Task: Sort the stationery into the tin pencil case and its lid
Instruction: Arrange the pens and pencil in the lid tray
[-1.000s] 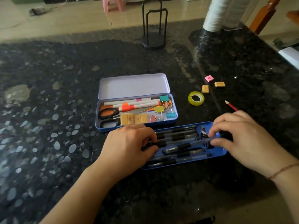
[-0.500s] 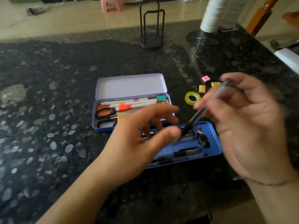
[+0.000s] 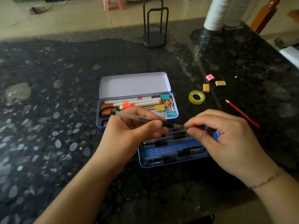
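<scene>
The blue tin pencil case (image 3: pixel 176 103) stands open with its pale inner lid (image 3: pixel 134 85) up; inside lie white markers, scissors and binder clips (image 3: pixel 159 108). A second blue tray (image 3: pixel 171 164) in front of it holds several black pens. My left hand (image 3: pixel 129 131) grips a clear black pen (image 3: pixel 129 116) by its barrel, held level above the tray. My right hand (image 3: pixel 226 138) pinches the pen's tip end between thumb and fingers.
On the dark stone counter to the right lie a yellow tape roll (image 3: pixel 196 97), two tan erasers (image 3: pixel 206 87), a pink eraser (image 3: pixel 210 77) and a red pencil (image 3: pixel 242 113). A black wire stand (image 3: pixel 155 38) stands at the back. White cups (image 3: pixel 215 13) stand at the far right.
The pen was lifted out of the front tray by my right hand, then passed across; my left hand now grips its barrel while the right has dropped to pinch the tip end.
</scene>
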Tool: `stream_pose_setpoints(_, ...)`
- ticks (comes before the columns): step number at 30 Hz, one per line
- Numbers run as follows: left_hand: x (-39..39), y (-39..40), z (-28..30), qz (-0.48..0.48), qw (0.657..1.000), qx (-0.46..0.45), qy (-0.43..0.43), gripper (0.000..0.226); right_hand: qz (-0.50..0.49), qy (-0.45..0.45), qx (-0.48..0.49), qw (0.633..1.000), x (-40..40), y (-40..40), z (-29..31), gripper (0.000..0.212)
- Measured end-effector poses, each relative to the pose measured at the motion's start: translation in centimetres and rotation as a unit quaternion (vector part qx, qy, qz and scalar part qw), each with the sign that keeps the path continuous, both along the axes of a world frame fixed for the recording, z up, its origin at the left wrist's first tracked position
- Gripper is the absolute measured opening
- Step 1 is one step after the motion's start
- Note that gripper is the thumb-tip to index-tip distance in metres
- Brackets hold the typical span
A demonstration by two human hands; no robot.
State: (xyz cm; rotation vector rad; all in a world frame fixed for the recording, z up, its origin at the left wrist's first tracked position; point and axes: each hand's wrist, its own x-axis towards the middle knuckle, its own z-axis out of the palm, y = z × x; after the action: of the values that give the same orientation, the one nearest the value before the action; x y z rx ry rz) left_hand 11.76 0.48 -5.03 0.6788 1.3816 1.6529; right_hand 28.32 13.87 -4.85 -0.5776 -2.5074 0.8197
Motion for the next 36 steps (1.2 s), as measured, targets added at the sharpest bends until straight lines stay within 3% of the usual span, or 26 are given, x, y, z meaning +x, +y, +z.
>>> stream_pose_setpoints(3,-0.1,0.1,-0.2,-0.009,0.999,0.009,-0.034,0.009,-0.003,-0.011,-0.018,1.000,-0.1,-0.2,-0.4,0.026)
stream_pose_setpoints(7,-0.1,0.0,-0.4,-0.046,0.999,0.020,-0.009,0.010,0.001,-0.011,-0.017,1.000,-0.2,-0.3,-0.4,0.032)
stream_pose_setpoints(12,-0.5,-0.3,-0.4,-0.094,0.992,-0.017,0.082,0.013,-0.020,-0.035,-0.072,0.997,0.5,0.6,-0.1,0.024)
stream_pose_setpoints(15,-1.3,-0.8,-0.4,-0.087,0.987,-0.061,0.124,0.017,-0.074,-0.122,-0.052,0.988,1.5,2.2,-0.3,0.028)
stream_pose_setpoints(19,-1.4,-0.9,-1.3,-0.113,0.906,-0.121,0.388,0.022,-0.092,-0.196,-0.062,0.974,1.6,2.5,-0.9,0.027)
stream_pose_setpoints(22,-0.7,-0.5,-2.1,-0.139,0.845,-0.110,0.505,0.022,-0.070,-0.203,-0.077,0.974,1.2,2.1,-1.3,0.027)
stream_pose_setpoints(29,-0.5,-0.5,-3.2,-0.165,0.808,-0.126,0.551,0.013,-0.056,-0.221,-0.086,0.970,1.2,1.9,-1.3,0.027)
stream_pose_setpoints(36,-0.8,-0.6,-2.9,-0.177,0.806,-0.126,0.550,0.018,-0.083,-0.217,-0.072,0.970,1.5,2.0,-0.8,0.026)
